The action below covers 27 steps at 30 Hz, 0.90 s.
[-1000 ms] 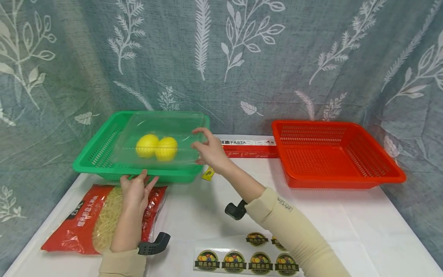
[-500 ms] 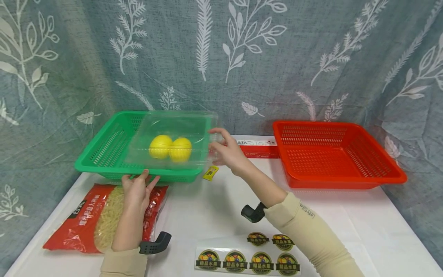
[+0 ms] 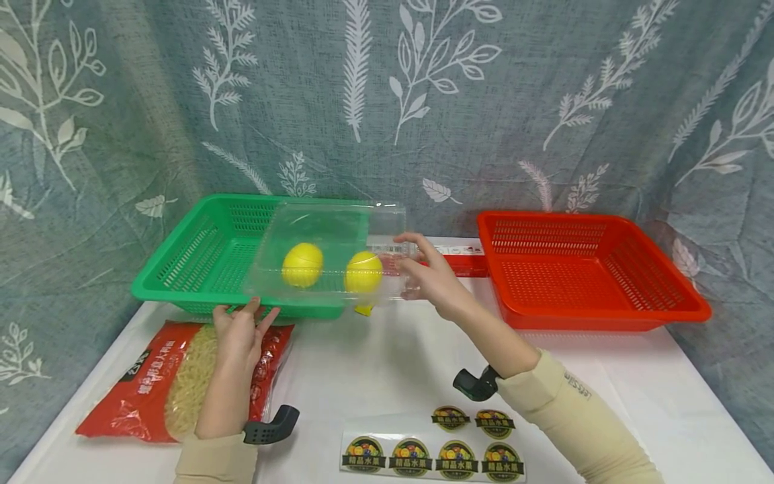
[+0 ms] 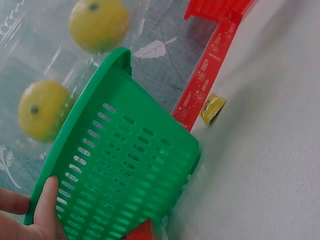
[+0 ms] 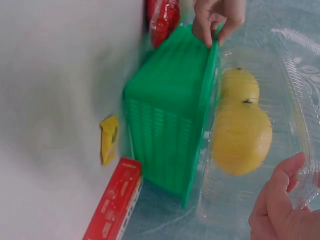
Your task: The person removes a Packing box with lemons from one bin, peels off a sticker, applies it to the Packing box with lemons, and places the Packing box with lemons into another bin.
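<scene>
In the head view my right hand (image 3: 437, 281) grips the right end of a clear plastic container (image 3: 332, 225), held above the right part of a green basket (image 3: 187, 296). Two round yellow fruits, a left one (image 3: 302, 265) and a right one (image 3: 363, 272), lie apart inside the container. My left hand (image 3: 237, 336) pinches the basket's front rim. In the left wrist view its fingers (image 4: 47, 202) lie against the slotted basket wall. The right wrist view shows the right fingers (image 5: 280, 192) curled round the container's edge. Part of the basket is seen through the clear plastic.
A red basket (image 3: 605, 314) stands at the right. Between the baskets lies a red and white pasta box (image 3: 465, 264), with a small yellow packet (image 4: 213, 108) near it. A red pasta bag (image 3: 139, 396) lies under the left forearm. A sticker sheet (image 3: 363, 428) lies in front.
My right hand has moved right with the clear container. The two fruits inside, which touched before, now lie apart. My left hand has stayed at the green basket's rim.
</scene>
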Each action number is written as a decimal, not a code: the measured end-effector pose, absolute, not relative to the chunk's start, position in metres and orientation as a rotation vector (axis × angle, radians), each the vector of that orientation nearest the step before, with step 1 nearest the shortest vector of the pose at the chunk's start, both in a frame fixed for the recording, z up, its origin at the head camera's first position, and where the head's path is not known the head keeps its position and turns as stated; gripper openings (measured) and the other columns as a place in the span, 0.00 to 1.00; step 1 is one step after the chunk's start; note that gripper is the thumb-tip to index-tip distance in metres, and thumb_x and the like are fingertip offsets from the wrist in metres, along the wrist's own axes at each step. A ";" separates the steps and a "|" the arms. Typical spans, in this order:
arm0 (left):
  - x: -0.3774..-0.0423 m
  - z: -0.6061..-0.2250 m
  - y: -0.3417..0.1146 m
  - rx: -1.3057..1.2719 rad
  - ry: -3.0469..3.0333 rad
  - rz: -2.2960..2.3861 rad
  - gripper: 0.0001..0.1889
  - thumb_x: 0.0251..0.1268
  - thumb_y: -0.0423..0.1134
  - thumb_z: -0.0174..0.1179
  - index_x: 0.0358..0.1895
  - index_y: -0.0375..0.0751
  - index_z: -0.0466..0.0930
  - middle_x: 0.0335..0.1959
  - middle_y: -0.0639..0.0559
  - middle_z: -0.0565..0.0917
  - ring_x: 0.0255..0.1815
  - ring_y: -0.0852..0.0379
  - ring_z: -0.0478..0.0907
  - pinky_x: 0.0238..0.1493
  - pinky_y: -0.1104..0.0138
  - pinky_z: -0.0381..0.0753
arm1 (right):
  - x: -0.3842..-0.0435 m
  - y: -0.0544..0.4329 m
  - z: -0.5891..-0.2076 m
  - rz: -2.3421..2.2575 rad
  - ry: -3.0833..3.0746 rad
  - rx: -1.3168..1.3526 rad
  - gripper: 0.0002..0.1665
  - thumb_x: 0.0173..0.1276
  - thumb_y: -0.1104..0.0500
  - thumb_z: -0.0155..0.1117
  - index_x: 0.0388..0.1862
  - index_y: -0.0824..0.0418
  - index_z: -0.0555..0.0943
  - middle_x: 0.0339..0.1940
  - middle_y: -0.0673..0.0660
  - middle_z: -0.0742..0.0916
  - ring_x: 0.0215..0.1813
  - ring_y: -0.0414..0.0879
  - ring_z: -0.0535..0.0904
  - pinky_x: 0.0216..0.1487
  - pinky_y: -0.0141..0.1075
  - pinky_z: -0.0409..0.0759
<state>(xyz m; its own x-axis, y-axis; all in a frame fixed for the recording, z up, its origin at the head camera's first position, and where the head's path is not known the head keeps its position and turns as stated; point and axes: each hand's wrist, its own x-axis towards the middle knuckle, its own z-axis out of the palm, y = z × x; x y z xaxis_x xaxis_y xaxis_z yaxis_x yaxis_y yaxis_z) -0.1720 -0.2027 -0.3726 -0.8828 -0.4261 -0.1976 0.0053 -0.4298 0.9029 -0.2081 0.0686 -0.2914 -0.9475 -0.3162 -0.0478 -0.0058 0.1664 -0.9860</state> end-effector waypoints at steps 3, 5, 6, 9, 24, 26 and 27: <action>-0.172 -0.374 -0.202 0.587 -1.499 -2.385 0.22 0.71 0.33 0.39 0.62 0.41 0.41 0.46 0.51 0.60 0.44 0.60 0.66 0.50 0.70 0.75 | -0.204 0.077 -0.292 -1.871 2.198 -0.312 0.24 0.69 0.61 0.49 0.63 0.53 0.64 0.52 0.63 0.71 0.32 0.51 0.76 0.41 0.43 0.81; -0.172 -0.374 -0.202 0.584 -1.496 -2.388 0.22 0.71 0.33 0.39 0.62 0.41 0.41 0.46 0.51 0.61 0.45 0.60 0.66 0.50 0.70 0.75 | -0.201 0.083 -0.292 -1.878 2.202 -0.316 0.24 0.69 0.61 0.49 0.63 0.55 0.64 0.49 0.62 0.71 0.28 0.47 0.73 0.39 0.42 0.81; -0.172 -0.374 -0.202 0.584 -1.491 -2.391 0.22 0.71 0.33 0.39 0.62 0.42 0.42 0.46 0.51 0.61 0.45 0.59 0.66 0.50 0.70 0.75 | -0.199 0.086 -0.292 -1.878 2.205 -0.321 0.24 0.68 0.61 0.49 0.63 0.55 0.64 0.48 0.62 0.71 0.26 0.46 0.72 0.39 0.41 0.81; -0.171 -0.374 -0.201 0.591 -1.472 -2.394 0.21 0.71 0.33 0.40 0.61 0.41 0.42 0.46 0.50 0.61 0.45 0.60 0.65 0.49 0.71 0.75 | -0.195 0.093 -0.293 -1.867 2.220 -0.342 0.24 0.68 0.62 0.49 0.63 0.56 0.64 0.44 0.61 0.71 0.26 0.46 0.72 0.37 0.40 0.82; -0.171 -0.375 -0.201 0.584 -1.473 -2.380 0.24 0.71 0.34 0.41 0.63 0.41 0.41 0.50 0.50 0.60 0.53 0.55 0.66 0.52 0.67 0.74 | -0.176 0.127 -0.300 -1.824 2.243 -0.305 0.27 0.67 0.62 0.47 0.66 0.58 0.60 0.50 0.65 0.68 0.31 0.48 0.72 0.38 0.38 0.81; -0.170 -0.375 -0.200 0.579 -1.476 -2.375 0.24 0.71 0.34 0.40 0.63 0.41 0.41 0.50 0.50 0.60 0.54 0.55 0.66 0.52 0.66 0.74 | -0.174 0.130 -0.300 -1.823 2.247 -0.317 0.27 0.67 0.62 0.47 0.65 0.58 0.60 0.50 0.65 0.68 0.30 0.48 0.71 0.37 0.38 0.81; -0.170 -0.375 -0.201 0.578 -1.482 -2.370 0.24 0.71 0.34 0.40 0.64 0.41 0.41 0.51 0.49 0.60 0.54 0.55 0.67 0.51 0.67 0.74 | -0.173 0.132 -0.301 -1.822 2.250 -0.322 0.27 0.67 0.63 0.47 0.65 0.59 0.60 0.49 0.66 0.68 0.30 0.48 0.71 0.37 0.38 0.81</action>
